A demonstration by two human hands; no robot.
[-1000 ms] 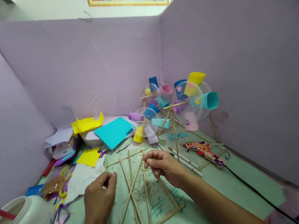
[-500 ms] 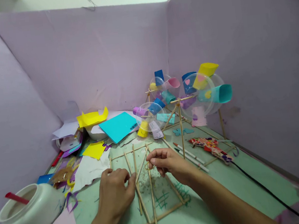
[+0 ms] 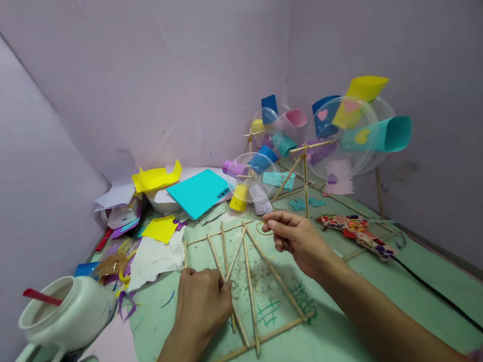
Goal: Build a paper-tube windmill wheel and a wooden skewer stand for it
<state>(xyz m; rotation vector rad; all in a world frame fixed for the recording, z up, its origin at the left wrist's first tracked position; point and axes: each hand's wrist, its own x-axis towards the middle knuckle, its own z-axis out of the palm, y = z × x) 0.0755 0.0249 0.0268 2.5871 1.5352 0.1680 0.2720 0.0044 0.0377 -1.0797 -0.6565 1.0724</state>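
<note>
A frame of thin wooden sticks (image 3: 251,297) lies flat on the green tabletop, with several slanting sticks inside it. My left hand (image 3: 206,303) rests at its left side, fingers curled and thumb against a slanting stick; the fingertips are partly hidden. Above the frame's far right part, my right hand (image 3: 299,238) pinches a thin tan rubber band (image 3: 263,229) between thumb and fingertips. The loop hangs open to the left of the fingers, apart from the sticks.
Wheels of clear plastic discs with coloured paper cups (image 3: 342,136) stand on stick supports at the back right. A patterned glue gun (image 3: 358,234) with a black cord lies right. Left are a white pot (image 3: 66,314), paper scraps and a turquoise sheet (image 3: 199,193).
My right hand has moved right, away from the frame's middle, with the rubber band. My left hand stays by the slanting stick. The view has tilted down.
</note>
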